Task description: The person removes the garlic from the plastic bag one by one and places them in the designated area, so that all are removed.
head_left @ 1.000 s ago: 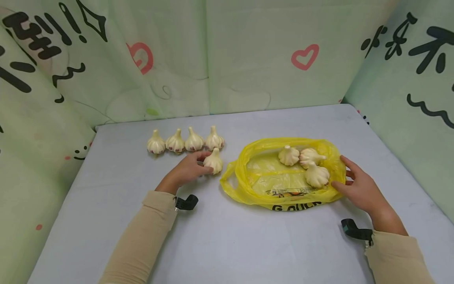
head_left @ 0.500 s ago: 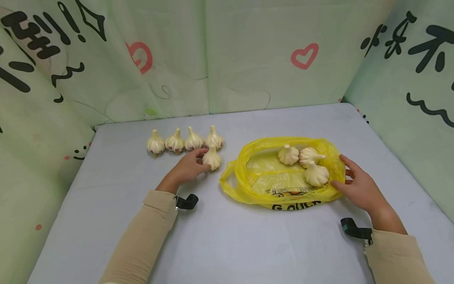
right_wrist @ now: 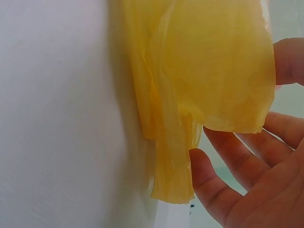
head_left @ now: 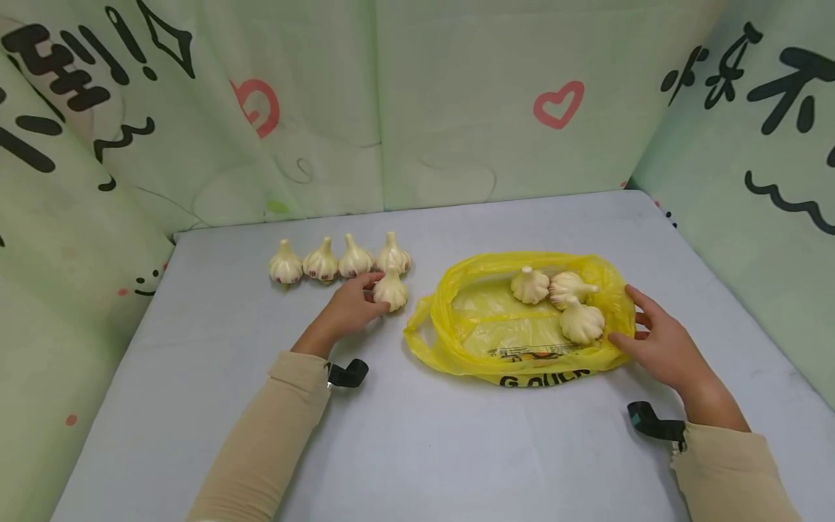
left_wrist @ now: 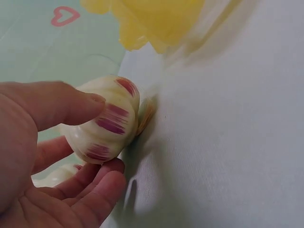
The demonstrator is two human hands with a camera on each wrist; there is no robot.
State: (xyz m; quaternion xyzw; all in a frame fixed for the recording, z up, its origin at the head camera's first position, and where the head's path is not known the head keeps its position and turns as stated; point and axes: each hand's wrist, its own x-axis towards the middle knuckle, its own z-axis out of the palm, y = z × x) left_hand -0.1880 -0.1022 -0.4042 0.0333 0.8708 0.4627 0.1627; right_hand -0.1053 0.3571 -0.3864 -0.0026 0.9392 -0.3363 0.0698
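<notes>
My left hand (head_left: 352, 306) holds a white garlic bulb (head_left: 390, 291) between thumb and fingers, stem up, just in front of the right end of a row. In the left wrist view this garlic bulb (left_wrist: 107, 121) shows purple streaks, its root tuft close to the tabletop. The row has several more garlic bulbs (head_left: 321, 259), standing stem up. My right hand (head_left: 668, 351) rests against the right side of a yellow plastic bag (head_left: 483, 362), fingers spread and relaxed. Three garlic bulbs (head_left: 583, 321) lie inside the bag's wide mouth. The right wrist view shows fingertips touching the bag (right_wrist: 213, 66).
A white-covered table (head_left: 470, 442) carries everything. Pale green printed curtains (head_left: 443, 109) hang behind it and at both sides. One loop handle (head_left: 420, 337) of the bag spreads toward the left hand. Black wrist cameras (head_left: 349, 373) sit at both cuffs.
The left hand has shifted the garlic bulb slightly left and back, nearer the row, then kept it almost still. Bag and right hand stay in place.
</notes>
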